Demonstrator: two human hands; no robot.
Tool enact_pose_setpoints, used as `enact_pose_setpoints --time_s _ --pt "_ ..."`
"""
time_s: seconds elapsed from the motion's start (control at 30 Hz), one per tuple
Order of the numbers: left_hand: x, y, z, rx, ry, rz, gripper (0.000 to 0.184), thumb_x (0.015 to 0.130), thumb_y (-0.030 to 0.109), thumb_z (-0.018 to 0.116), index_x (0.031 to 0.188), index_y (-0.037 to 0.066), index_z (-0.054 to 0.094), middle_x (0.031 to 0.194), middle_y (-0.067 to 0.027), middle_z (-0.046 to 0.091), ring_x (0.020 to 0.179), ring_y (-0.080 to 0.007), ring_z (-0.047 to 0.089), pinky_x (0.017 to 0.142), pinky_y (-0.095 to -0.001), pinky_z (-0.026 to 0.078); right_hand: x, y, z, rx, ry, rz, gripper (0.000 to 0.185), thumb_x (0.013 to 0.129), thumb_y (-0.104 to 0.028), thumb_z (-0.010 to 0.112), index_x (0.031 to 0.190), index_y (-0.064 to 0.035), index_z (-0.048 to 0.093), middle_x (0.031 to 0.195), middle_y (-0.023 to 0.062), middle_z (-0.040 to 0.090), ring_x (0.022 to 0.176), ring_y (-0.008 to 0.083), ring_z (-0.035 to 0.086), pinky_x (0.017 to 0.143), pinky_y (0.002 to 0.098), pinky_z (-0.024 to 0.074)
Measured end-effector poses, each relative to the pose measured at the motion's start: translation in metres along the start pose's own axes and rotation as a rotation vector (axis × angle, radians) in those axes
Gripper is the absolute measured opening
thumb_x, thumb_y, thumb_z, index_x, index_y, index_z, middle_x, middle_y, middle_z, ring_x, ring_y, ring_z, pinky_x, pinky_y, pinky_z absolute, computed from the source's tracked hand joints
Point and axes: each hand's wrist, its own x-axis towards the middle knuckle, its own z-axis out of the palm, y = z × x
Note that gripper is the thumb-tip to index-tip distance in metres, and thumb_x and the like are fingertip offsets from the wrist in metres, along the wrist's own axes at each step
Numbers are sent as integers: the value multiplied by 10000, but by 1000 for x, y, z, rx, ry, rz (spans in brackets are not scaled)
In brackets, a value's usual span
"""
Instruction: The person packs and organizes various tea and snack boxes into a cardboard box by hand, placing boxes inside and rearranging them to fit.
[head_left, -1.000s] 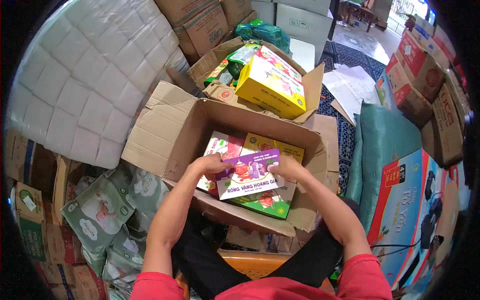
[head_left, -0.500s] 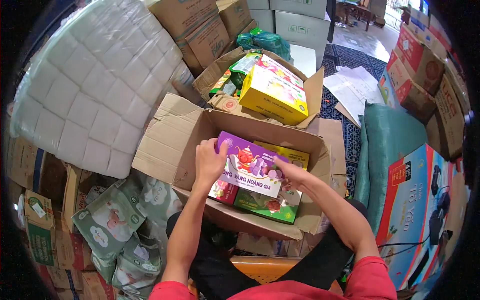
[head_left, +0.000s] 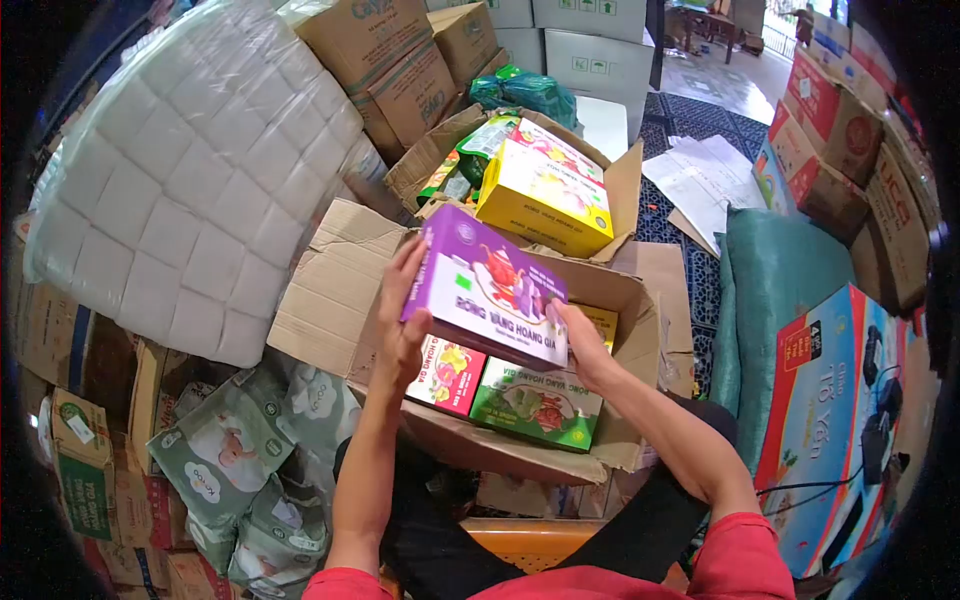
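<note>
A purple and white box (head_left: 490,290) is held tilted above the open carton (head_left: 335,290) between my two hands. My left hand (head_left: 400,320) grips its left end, fingers behind and thumb at the lower corner. At its right end, my right hand (head_left: 585,345) closes on the edge. Below it in the carton lie a red and white box (head_left: 447,378), a green box (head_left: 535,403) and a yellow box (head_left: 603,325), partly covered by the purple one.
Behind stands a second carton (head_left: 625,190) with a yellow box (head_left: 545,195) and green packets. White wrapped packs (head_left: 190,180) rise at left above green diaper packs (head_left: 225,450). At right are a green sack (head_left: 785,300) and a blue-red carton (head_left: 815,420).
The purple box has risen out of the carton and tilted, showing its thick side. My left hand has moved from its top edge to its left end.
</note>
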Motion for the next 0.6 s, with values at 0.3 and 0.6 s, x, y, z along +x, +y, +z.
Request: enact_pose_setpoints --time_s 0.3,0.6 --pt "2 -7 -6 -601 195 -486 661 863 284 639 1405 11 376 1260 -111 533 1059 -187 592 862 -288 506 -2 -44 -10 -238 -38 -713 792 826 -330 706 1428 11 320 1339 110 371 1232 233 431 1057 342 334" --pt "144 -37 44 -680 293 -570 344 834 146 592 1151 13 585 989 -90 647 831 -169 652 708 -279 548 58 -90 -28 -231 208 -888 561 856 -224 672 1318 28 481 1240 173 586 1162 265 550 1003 334 401"
